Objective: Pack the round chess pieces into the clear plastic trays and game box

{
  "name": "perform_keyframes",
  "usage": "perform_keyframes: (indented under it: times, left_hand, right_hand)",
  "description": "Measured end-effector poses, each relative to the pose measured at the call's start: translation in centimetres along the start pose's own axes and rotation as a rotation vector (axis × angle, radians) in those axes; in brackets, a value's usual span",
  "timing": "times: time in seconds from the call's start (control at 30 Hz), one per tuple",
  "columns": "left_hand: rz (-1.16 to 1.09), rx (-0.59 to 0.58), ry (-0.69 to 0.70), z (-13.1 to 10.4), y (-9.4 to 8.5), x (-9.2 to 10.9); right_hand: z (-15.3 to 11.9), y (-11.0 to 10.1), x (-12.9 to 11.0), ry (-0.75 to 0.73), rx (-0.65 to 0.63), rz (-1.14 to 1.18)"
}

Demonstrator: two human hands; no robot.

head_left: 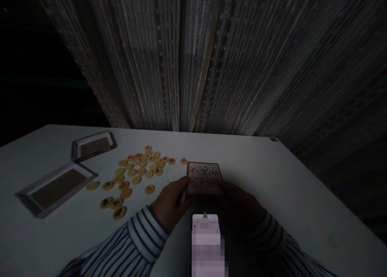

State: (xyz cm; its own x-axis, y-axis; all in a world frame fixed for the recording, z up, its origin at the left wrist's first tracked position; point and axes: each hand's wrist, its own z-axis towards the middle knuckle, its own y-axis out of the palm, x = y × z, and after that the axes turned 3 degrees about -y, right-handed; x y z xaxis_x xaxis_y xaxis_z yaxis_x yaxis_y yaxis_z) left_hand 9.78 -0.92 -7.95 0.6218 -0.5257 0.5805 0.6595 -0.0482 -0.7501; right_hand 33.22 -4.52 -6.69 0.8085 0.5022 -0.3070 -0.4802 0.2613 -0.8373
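Note:
A small box (204,178) with Chinese characters and "Chinese" lettering on its top sits between my hands over the white table. My left hand (173,200) grips its left side, fingers along the edge and thumb at the near corner. At the right edge, my right hand (243,202) holds the box too, though deep shadow hides part of its fingers. Round wooden Chinese chess pieces (141,171) lie scattered to the left of the box, some showing red or black characters and others plain. One red-marked piece (183,161) rests just beyond the box's far left corner.
Two open box halves, a smaller tray (113,138) and a larger tray (86,169), lie on the left of the white table (290,212). A lit phone (205,244) is near me, below the box. Behind the table hangs a striped curtain (172,59). The room is dim.

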Motion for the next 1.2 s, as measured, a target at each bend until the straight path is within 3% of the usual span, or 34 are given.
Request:
perform_keyframes:
  times: [0.17,0.53,0.87,1.07,1.2]
  left_hand:
    - [0.014,0.007,-0.004,-0.1,0.1,0.1]
    - [0.038,-0.003,0.012,0.0,0.3,-0.6]
    - [0.055,-0.007,0.012,0.0,0.3,-0.4]
    - [0.046,-0.013,0.023,0.2,0.0,-0.1]
    - [0.051,-0.008,0.035,0.2,0.0,-0.4]
  right_hand:
    - [0.0,0.1,-0.2,0.018,0.045,-0.023]
    - [-0.1,0.2,-0.4,0.020,0.012,-0.021]
    - [-0.2,0.8,0.3,-0.066,0.083,-0.077]
    - [-0.4,0.5,0.9,-0.051,-0.033,-0.105]
    - [-0.4,0.5,1.2,-0.084,-0.030,-0.125]
